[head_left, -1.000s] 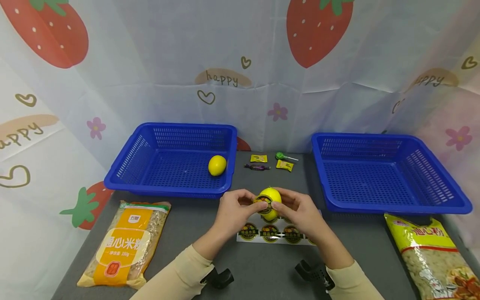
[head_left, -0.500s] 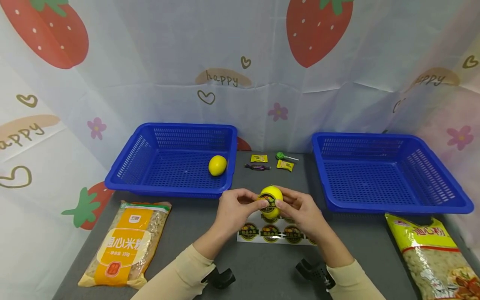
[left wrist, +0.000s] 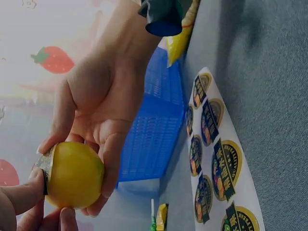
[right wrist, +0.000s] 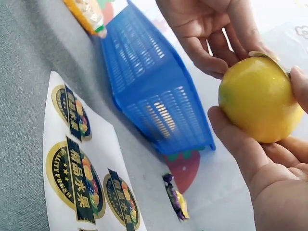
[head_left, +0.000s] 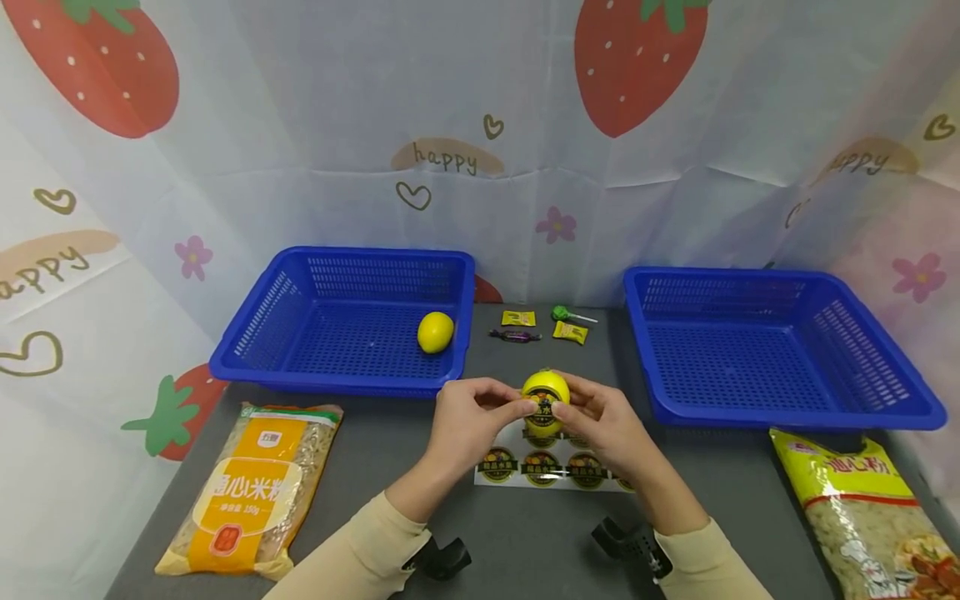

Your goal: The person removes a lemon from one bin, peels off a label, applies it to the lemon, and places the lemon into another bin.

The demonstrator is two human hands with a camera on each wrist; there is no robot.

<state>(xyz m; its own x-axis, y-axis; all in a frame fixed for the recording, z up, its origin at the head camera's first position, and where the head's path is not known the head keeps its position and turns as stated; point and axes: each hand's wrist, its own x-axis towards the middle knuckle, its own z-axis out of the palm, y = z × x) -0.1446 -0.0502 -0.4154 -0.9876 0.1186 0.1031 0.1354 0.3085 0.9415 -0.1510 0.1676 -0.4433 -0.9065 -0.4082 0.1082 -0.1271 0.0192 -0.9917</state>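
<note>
A yellow lemon is held up between both hands, above a sheet of round fruit stickers. A dark round sticker lies on its near face; in the right wrist view one edge stands slightly off the skin. My left hand holds the lemon from the left, thumb pressed on the sticker and fingertips against the fruit. From the right, my right hand grips the lemon, its thumb also on the sticker and its fingers behind the fruit.
A blue basket at the left contains another lemon. Another blue basket stands at the right. Wrapped candies and a green lollipop lie between them. Pasta bags flank the table.
The lemon has turned and shifted slightly right, so the sticker now faces me more squarely and sits nearer the fruit's middle. Both hands keep their hold.
</note>
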